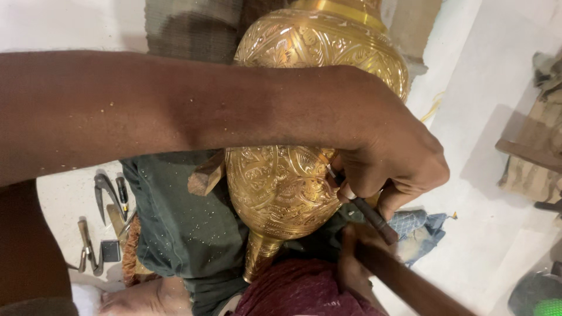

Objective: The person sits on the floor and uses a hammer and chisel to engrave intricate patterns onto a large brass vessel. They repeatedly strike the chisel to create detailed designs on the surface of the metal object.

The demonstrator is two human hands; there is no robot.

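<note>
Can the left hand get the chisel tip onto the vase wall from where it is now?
Probably yes: the left hand grips the chisel right beside the engraved brass vase, with nothing between them. Whether the tip touches is hidden by the fingers.

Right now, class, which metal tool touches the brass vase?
The dark chisel in the left hand, its tip on the vase; the other tools lie apart on the floor.

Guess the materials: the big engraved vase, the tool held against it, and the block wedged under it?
Vase: likely brass, polished yellow metal with bright reflections and chased floral relief. Chisel in the left hand: probably steel, a dark, dull, slim rod. Block: looks like wood, brown and matte with a sawn end. The right hand grips a dark brown handle, possibly wood.
</note>
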